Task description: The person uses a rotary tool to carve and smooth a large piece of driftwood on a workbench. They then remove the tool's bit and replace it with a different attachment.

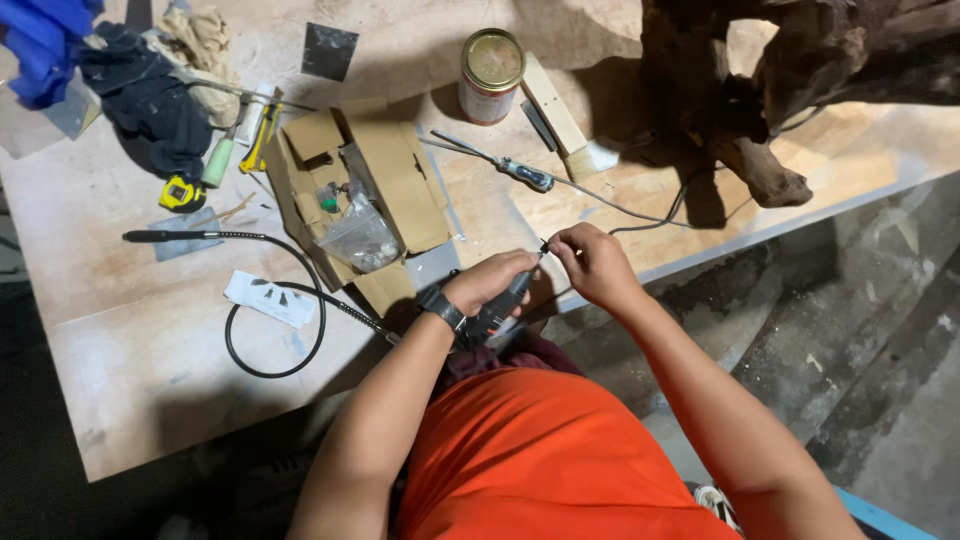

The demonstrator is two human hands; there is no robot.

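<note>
My left hand [487,281] is wrapped around a dark rotary tool [497,312] at the near edge of the workbench [130,350]. A black watch sits on that wrist. My right hand [592,262] pinches the small tip at the tool's nose, fingers closed on it, just right of the left hand. A thin grey cord [640,215] runs from there across the bench toward the dark gnarled wood piece [760,90].
An open cardboard box [355,195] with a plastic bag of small parts lies left of my hands. A black flexible shaft [270,330] loops beside it. A tin can [491,75], a screwdriver [510,168], a yellow tape measure [182,193] and rags [150,90] lie farther back.
</note>
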